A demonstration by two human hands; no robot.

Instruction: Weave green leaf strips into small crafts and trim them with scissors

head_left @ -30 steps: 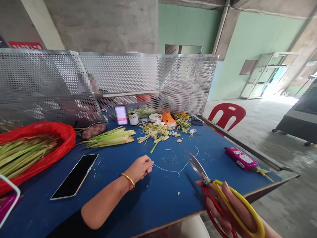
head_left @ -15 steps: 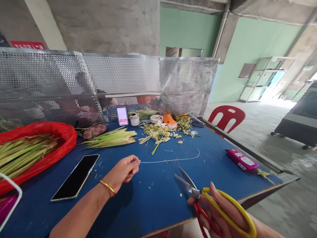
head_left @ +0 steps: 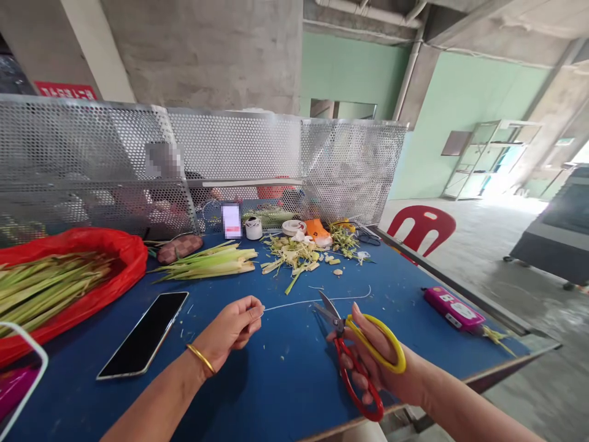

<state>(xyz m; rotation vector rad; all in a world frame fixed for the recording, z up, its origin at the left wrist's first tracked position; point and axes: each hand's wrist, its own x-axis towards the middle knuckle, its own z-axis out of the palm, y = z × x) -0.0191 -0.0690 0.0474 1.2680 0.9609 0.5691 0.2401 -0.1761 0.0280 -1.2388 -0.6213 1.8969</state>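
Note:
My left hand, with a gold bangle on the wrist, pinches one end of a thin white string that lies stretched to the right across the blue table. My right hand grips scissors with one yellow and one red handle. Their blades are slightly apart and point up and left, with the tips close to the string's middle. A bundle of trimmed pale green stalks lies beyond my left hand.
A black phone lies at the left. A red bag of green stalks fills the far left. Cut scraps, tape rolls and an orange item sit by the perforated metal screen, with a person behind. A pink device lies right, red chair beyond.
My left hand drew the string's end leftward, pulling the string straight. My right hand carried the scissors up and left from the table's front edge to the string.

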